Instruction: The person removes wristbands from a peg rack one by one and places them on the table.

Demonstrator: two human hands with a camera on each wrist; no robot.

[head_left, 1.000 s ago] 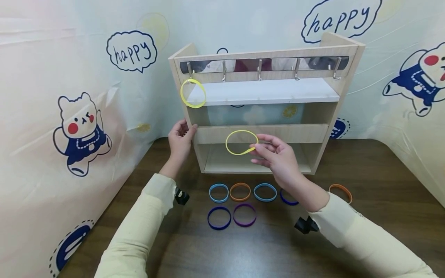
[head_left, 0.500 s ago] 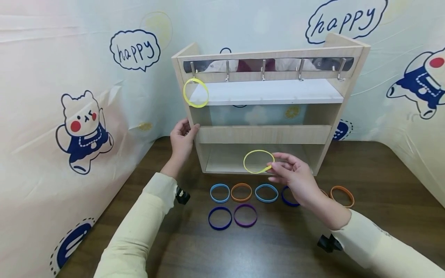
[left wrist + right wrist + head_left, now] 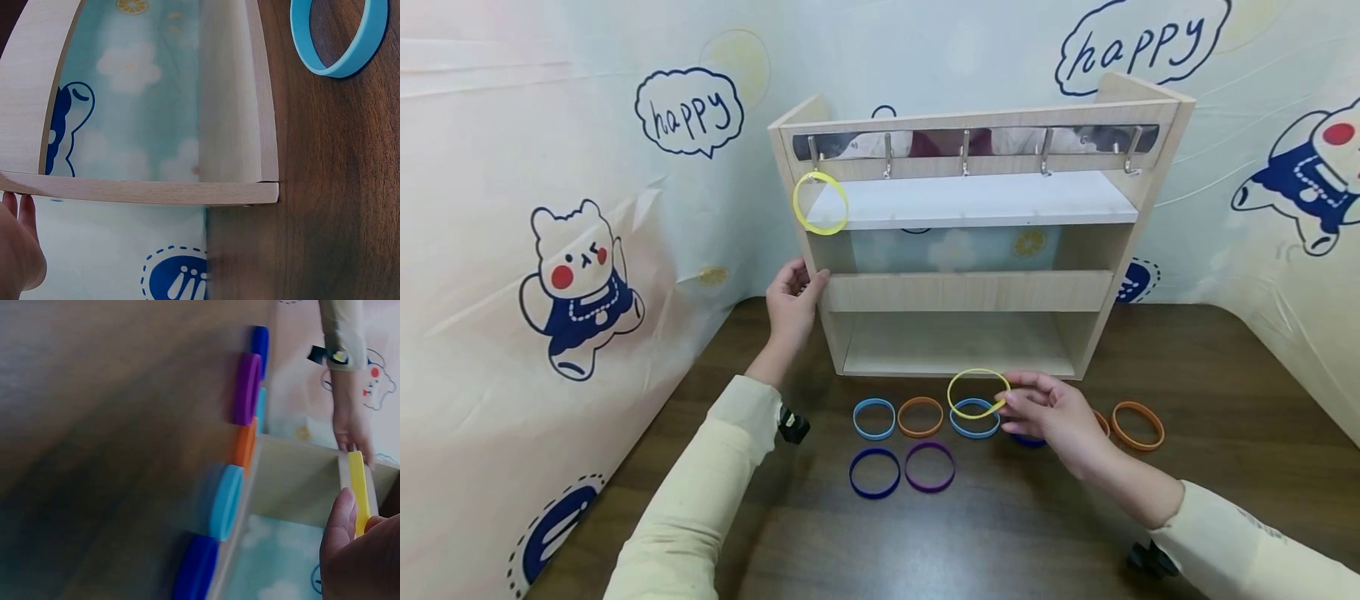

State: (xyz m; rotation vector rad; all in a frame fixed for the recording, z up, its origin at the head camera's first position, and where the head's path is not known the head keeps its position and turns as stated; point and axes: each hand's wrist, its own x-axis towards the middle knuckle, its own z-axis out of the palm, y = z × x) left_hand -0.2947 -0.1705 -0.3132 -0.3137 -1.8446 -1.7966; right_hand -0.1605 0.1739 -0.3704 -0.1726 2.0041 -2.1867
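Note:
My right hand (image 3: 1060,421) pinches a yellow silicone wristband (image 3: 951,398) between thumb and fingers, above a light blue wristband (image 3: 976,433) on the table. In the right wrist view the pinched yellow wristband (image 3: 358,490) appears edge-on. A second yellow wristband (image 3: 842,207) hangs from the leftmost hook of the wooden rack (image 3: 970,292). At the rack's left side panel my left hand (image 3: 792,308) holds on, thumb at the front edge; its other fingers are partly hidden. Part of a dark blue wristband (image 3: 1028,440) shows below my right hand.
Left of centre lie a light blue wristband (image 3: 874,435), an orange one (image 3: 921,433), a dark blue one (image 3: 875,495) and a purple one (image 3: 929,488). Further right are orange wristbands (image 3: 1138,447), one partly covered by my wrist. Several metal hooks (image 3: 966,154) line the rack's top.
My right hand has moved down and to the right with the yellow wristband, from before the rack to above the row of wristbands. My left hand stays at the side panel.

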